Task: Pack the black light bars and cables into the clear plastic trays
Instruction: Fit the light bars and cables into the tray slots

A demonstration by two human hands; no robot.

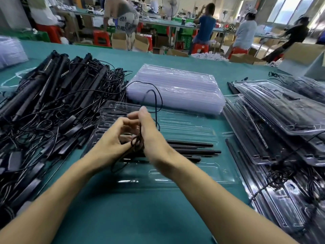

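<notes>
1. Clearly mid-job: I see black light bars (190, 148) already lying in the open clear tray (184, 175) in front of me on the tabletop (140, 217).
2. Their black cable (156, 103) isn't in yet. My left hand (112, 138) and right hand (153, 136) both have their fingers closed on it, apparently coiling it just above that tray.
3. Done: packed trays (281, 120) lie piled at my right.
4. Left: a big tangled pile of loose bars (52, 103) at my left, and a stack of empty trays (175, 87) behind.
</notes>
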